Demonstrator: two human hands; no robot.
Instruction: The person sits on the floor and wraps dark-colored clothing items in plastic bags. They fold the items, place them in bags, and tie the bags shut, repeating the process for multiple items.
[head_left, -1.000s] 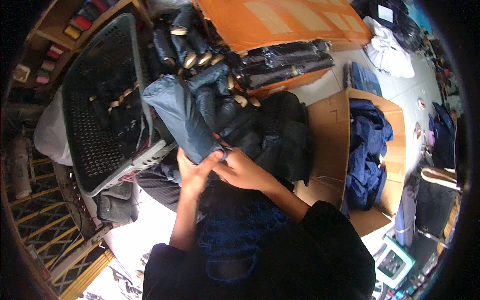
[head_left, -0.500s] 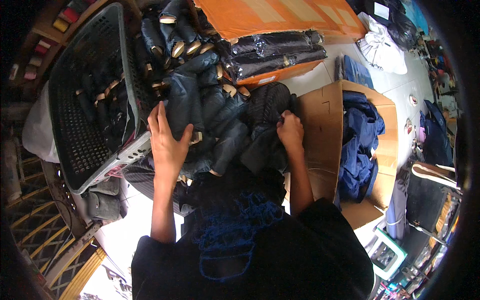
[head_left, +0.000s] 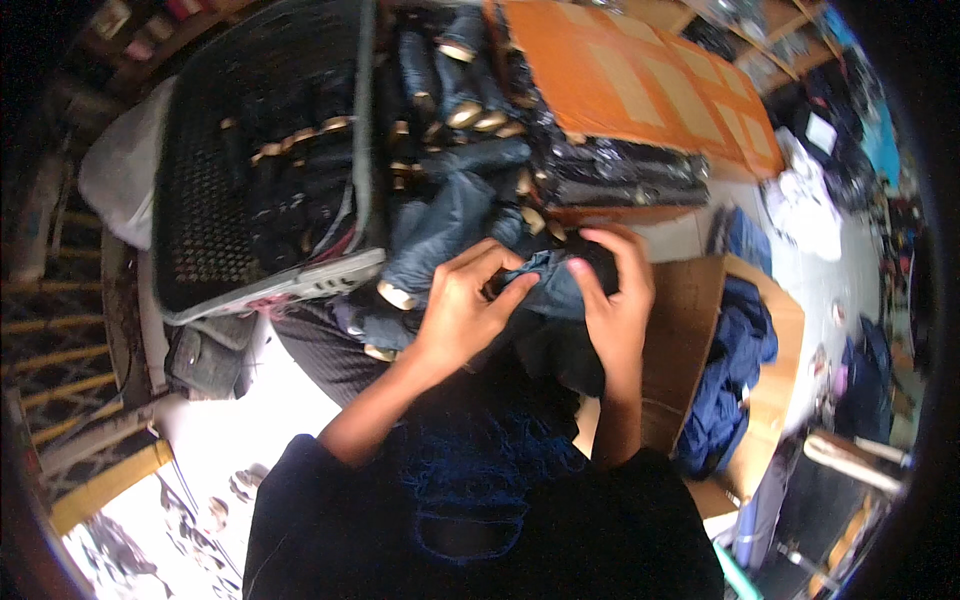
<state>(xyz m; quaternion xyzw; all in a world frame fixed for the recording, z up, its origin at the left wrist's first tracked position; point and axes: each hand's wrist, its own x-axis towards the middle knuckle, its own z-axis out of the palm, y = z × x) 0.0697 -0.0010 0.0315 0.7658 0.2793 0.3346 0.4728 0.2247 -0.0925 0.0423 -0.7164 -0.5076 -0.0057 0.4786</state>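
My left hand (head_left: 462, 312) is closed in a pinch on the top edge of a dark blue-grey cloth piece (head_left: 558, 292) in front of my chest. At the other side of it, my right hand (head_left: 622, 300) has its thumb and fingers curved and spread, the thumb tip by the cloth; whether it touches is blurred. Left of and beyond my hands lie several dark wrapped bundles (head_left: 440, 235) with pale tan ends. A black perforated basket (head_left: 205, 240) at the left holds more such bundles.
An orange taped carton (head_left: 640, 80) with dark plastic-wrapped packs (head_left: 630, 180) stands at the back. On the right, an open brown cardboard box (head_left: 685, 315) holds blue cloth (head_left: 730, 380). A white bag (head_left: 805, 195) lies at the far right. Grey cloth items (head_left: 205, 360) lie below the basket.
My left hand has moved right from the bundles and now pinches the cloth. My right hand has shifted right and its fingers have spread. The view has turned, and the basket appears further right.
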